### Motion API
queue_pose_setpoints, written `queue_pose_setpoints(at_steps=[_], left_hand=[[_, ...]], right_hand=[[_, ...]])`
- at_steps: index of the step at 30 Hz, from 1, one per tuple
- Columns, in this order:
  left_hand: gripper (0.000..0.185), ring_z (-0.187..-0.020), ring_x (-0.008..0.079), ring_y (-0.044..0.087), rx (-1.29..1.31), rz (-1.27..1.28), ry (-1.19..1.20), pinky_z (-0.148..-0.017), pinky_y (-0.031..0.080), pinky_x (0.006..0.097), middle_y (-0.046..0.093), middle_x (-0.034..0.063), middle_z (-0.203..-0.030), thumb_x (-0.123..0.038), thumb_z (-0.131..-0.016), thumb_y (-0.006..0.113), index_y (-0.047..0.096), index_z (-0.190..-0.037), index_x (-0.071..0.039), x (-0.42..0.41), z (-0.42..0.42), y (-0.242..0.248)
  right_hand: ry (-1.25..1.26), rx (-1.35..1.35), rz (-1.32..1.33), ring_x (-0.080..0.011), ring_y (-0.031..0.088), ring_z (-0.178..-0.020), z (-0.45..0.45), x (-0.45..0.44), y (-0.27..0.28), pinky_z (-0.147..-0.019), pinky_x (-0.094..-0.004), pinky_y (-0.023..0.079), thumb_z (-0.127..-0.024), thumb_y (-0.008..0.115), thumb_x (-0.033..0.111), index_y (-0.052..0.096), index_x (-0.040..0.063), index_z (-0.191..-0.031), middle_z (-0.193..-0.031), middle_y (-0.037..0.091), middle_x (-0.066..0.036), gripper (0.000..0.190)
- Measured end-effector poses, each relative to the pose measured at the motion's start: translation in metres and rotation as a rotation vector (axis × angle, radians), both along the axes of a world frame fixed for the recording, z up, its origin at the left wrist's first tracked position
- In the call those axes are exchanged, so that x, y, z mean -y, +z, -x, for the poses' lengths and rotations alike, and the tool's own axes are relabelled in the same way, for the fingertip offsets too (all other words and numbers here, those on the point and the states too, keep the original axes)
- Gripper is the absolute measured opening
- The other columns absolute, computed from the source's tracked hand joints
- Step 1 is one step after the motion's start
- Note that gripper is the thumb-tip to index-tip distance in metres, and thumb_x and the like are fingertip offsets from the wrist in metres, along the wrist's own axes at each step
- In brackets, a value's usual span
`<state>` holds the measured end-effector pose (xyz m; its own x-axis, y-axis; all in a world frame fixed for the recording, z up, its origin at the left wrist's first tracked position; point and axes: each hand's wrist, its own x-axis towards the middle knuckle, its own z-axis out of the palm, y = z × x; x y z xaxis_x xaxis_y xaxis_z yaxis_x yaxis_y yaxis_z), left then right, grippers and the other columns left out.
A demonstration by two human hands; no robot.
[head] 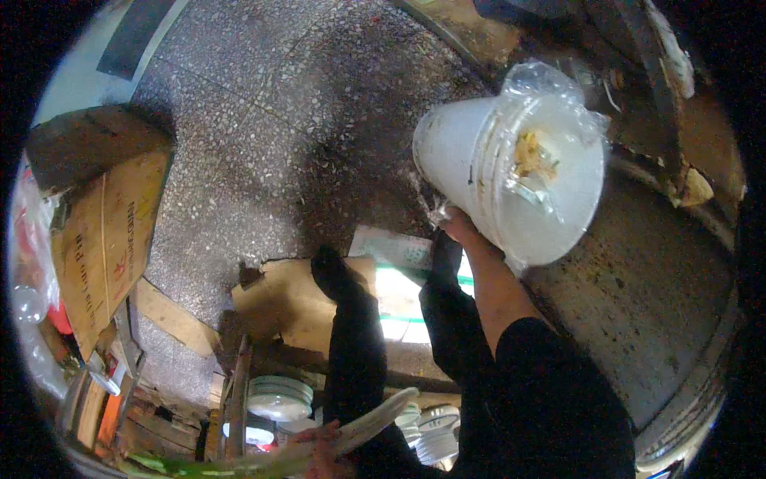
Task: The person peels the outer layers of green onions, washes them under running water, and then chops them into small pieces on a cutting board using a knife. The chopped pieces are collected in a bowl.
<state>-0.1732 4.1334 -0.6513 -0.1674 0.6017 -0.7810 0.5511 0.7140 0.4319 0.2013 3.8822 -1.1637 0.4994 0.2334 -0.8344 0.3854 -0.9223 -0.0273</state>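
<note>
At the lower edge, my left hand (320,446), somewhat blurred, grips a long vegetable (383,419) with a pale, curved stalk end and green parts trailing to the left. My right hand (459,226) is low beside a white plastic bucket (455,138), with its fingers closed on a thin, whitish, shiny scrap (440,212); what this is cannot be told. A clear plastic bag (541,84) lines the bucket and bunches over its rim. Yellowish scraps and crumpled clear plastic (532,158) lie inside.
Speckled stone flooring (239,120) spreads ahead. Flattened cardboard (293,299) lies by my dark shoes. A printed cardboard box (114,239) stands left, near plastic bags (36,239). Stacked dishes (280,398) are below, beside a wooden bar (239,395). A dark, stained surface (634,287) lies right.
</note>
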Motion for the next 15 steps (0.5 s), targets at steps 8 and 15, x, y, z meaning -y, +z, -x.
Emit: queue_pose_setpoints(at_steps=[8, 15], left_hand=[[0.026, -0.103, 0.0294, 0.067, 0.146, -0.297, -0.356, -0.099, 0.054, 0.0485, 0.068, 0.013, -0.108, -0.028, -0.099, 0.064, 0.067, -0.106, -0.003, 0.017, 0.018, -0.038], [0.017, -0.093, 0.0271, 0.069, 0.338, -0.101, 0.419, -0.09, 0.058, 0.0443, 0.07, 0.0135, -0.1, -0.014, -0.095, 0.071, 0.062, -0.105, -0.003, 0.027, -0.017, 0.035]], right_hand=[[-0.124, -0.276, -0.444, -0.0487, 0.038, -0.155, 0.066, -0.098, 0.152, -0.129, -0.0537, 0.033, -0.104, 0.062, 0.02, 0.053, 0.001, -0.154, -0.163, 0.043, -0.028, 0.054], [-0.295, 0.485, -1.171, -0.0439, 0.065, -0.11, 0.044, -0.209, 0.448, -0.095, -0.0496, 0.056, -0.095, 0.069, 0.001, 0.068, -0.001, -0.122, -0.118, 0.066, -0.02, 0.027]])
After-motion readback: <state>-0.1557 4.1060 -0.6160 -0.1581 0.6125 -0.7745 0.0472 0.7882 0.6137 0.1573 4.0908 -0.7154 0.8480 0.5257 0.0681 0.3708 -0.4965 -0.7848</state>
